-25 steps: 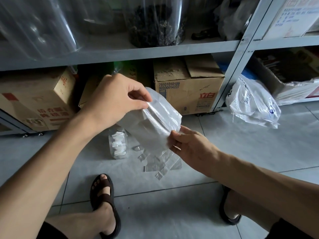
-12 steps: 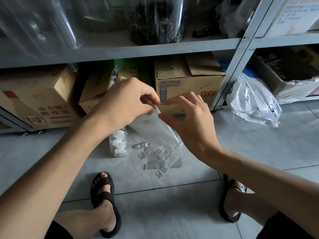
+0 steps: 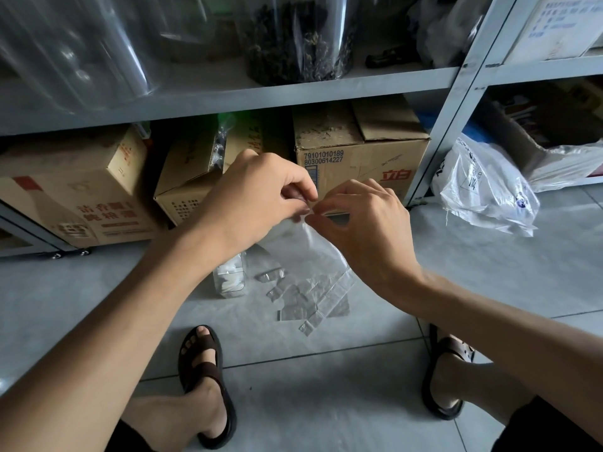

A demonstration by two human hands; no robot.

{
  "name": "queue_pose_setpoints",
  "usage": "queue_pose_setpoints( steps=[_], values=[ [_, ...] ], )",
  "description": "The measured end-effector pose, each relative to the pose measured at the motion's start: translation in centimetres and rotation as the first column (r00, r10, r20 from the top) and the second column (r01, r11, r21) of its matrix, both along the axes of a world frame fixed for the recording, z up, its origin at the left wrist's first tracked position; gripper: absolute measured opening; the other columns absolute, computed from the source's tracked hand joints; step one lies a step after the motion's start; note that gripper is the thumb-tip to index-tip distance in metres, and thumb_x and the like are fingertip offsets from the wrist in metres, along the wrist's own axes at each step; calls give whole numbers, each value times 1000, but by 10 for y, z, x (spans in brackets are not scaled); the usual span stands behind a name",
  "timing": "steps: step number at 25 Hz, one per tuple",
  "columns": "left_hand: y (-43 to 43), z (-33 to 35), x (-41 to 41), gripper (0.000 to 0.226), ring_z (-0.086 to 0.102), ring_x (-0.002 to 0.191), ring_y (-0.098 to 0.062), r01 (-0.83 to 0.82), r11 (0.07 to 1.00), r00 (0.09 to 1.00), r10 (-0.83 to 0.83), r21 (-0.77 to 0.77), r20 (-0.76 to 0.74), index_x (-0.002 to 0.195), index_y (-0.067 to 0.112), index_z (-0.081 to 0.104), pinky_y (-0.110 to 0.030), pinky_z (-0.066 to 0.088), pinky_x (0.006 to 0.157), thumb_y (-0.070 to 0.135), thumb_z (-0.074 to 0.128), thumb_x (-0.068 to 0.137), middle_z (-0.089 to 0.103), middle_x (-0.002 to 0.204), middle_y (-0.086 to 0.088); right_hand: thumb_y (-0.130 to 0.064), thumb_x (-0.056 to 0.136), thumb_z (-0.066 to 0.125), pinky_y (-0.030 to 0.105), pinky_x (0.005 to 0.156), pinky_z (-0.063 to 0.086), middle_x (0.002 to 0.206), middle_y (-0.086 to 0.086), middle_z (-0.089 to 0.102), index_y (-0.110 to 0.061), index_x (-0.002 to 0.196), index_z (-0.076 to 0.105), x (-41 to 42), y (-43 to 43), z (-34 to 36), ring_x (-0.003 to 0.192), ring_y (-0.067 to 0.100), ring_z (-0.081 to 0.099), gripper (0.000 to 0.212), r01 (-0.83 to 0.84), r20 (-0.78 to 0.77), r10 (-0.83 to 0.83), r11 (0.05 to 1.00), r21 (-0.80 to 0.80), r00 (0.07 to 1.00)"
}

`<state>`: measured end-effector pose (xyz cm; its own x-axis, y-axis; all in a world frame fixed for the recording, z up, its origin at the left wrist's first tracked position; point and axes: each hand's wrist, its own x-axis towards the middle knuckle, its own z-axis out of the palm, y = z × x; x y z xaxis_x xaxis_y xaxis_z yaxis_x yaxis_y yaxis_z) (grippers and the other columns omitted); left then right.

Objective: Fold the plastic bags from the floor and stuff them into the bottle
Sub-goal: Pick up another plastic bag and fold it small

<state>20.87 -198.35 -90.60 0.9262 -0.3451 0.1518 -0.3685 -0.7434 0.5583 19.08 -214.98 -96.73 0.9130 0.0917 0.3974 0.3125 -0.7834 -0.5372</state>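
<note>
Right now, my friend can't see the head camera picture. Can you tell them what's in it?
The left hand and right hand pinch the top of a clear plastic bag hanging down. On the grey floor beneath are a clear bottle holding white folded pieces and a pile of clear bags, with cardboard boxes behind.

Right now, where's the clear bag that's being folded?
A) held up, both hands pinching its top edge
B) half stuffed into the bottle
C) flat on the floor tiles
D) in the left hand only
A: the left hand and the right hand both pinch the top edge of the clear bag. It hangs above the loose bags on the floor, and the bottle stands beside them.
</note>
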Motion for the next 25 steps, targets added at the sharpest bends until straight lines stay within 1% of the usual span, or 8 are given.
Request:
queue_pose_setpoints(
  steps=[4, 6, 10, 13, 16, 18, 22, 25],
  values=[
    [-2, 0, -2, 10, 66, 74, 2, 7, 1000, 1000, -7, 12, 22, 87, 24, 81, 1, 37, 62, 16, 82, 80, 67, 68, 21, -42, 82, 74, 35, 79, 42, 91, -13, 71, -31, 84, 79, 0, 0, -1, 87, 14, 58, 12, -16, 30, 17, 1000, -13, 999],
    [0, -1, -1, 8, 66, 72, 1, 12, 1000, 998, -13, 25, 61, 87, 23, 81, -1, 39, 62, 17, 80, 82, 71, 70, 15, -39, 83, 74, 34, 78, 41, 90, -13, 70, -30, 84, 79, 0, -1, -1, 85, 14, 57, 10, -23, 34, 24, 1000, -13, 999],
    [7, 3, 0, 5, 67, 70, -2, 5, 1000, 981, 0, -26, 196, 86, 23, 80, -19, 53, 71, 19, 76, 86, 71, 72, 13, -36, 82, 76, 32, 79, 41, 90, -14, 70, -29, 82, 78, 1, -5, -3, 85, 13, 57, 7, -30, 24, 30, 1000, 3, 999],
    [11, 3, 4, 15, 68, 82, -3, -3, 995, 974, 26, -99, 225, 96, 25, 78, -30, 55, 78, 35, 74, 85, 74, 87, 14, -33, 80, 78, 39, 77, 49, 89, -13, 71, -28, 82, 79, 3, -9, -4, 83, 13, 59, 6, -39, 20, 38, 996, 75, 999],
    [10, -2, 5, 35, 63, 105, -6, 81, 996, 990, -77, -30, 120, 111, 30, 73, -37, 51, 93, 41, 80, 78, 70, 111, 16, -36, 81, 79, 42, 73, 50, 87, -13, 71, -28, 83, 79, 5, -12, -4, 81, 12, 57, 8, -47, 28, 44, 991, 122, 999],
    [7, -5, 4, 33, 63, 103, -2, 100, 995, 990, -99, -4, 98, 109, 31, 74, -30, 51, 92, 34, 83, 77, 71, 109, 18, -40, 81, 79, 43, 73, 51, 87, -13, 71, -28, 86, 79, 6, -14, -4, 82, 12, 58, 12, -64, 28, 60, 987, 149, 998],
    [6, -6, 4, 12, 66, 84, 1, 91, 996, 985, -86, -24, 149, 89, 27, 80, -7, 45, 72, 28, 84, 78, 76, 85, 12, -37, 82, 76, 46, 73, 52, 86, -12, 70, -27, 87, 79, 4, -14, -4, 83, 15, 60, 11, -104, 14, 104, 975, 196, 995],
    [6, -5, 3, 4, 65, 82, 1, 81, 995, 982, -69, -58, 177, 82, 24, 80, -6, 43, 64, 23, 83, 79, 72, 73, 13, -31, 83, 75, 44, 74, 55, 87, -13, 70, -25, 88, 79, 4, -16, 0, 84, 14, 63, 9, -125, -20, 134, 962, 244, 991]
  ],
)
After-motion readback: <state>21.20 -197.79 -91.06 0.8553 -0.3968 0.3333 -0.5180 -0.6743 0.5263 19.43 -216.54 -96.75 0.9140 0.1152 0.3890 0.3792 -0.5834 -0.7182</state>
